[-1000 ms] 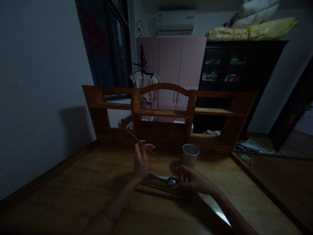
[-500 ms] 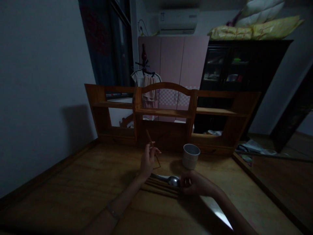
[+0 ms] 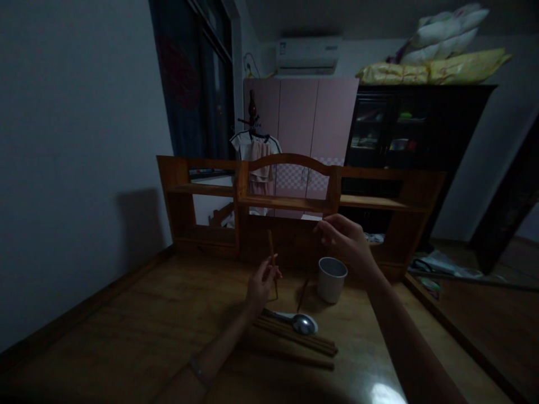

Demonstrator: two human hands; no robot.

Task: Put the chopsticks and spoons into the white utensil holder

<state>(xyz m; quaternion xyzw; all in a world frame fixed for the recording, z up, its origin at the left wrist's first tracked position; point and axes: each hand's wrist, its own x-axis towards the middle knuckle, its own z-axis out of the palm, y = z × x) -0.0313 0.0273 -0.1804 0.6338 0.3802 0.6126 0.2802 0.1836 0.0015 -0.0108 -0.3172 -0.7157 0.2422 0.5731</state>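
Note:
My left hand (image 3: 261, 282) pinches a wooden chopstick (image 3: 273, 259) and holds it nearly upright above the wooden table (image 3: 147, 331). My right hand (image 3: 346, 242) is raised above a pale metal cup (image 3: 332, 279), fingers pinched on a second chopstick (image 3: 302, 294) that hangs down left of the cup. Below the hands, a metal spoon (image 3: 301, 322) lies on the table across a bundle of several chopsticks (image 3: 303, 340). The room is dim.
A wooden shelf unit (image 3: 290, 199) stands along the table's back edge. A grey wall (image 3: 76, 168) lies to the left. Behind are a pink wardrobe (image 3: 307, 112), a dark cabinet (image 3: 404, 129) and hung clothes (image 3: 256, 151). The table's right edge (image 3: 446, 314) drops to the floor.
My right hand rose from the spoon and bundle to above the cup, lifting a chopstick. My left hand turned its chopstick from slanted to almost upright. The view shifted slightly.

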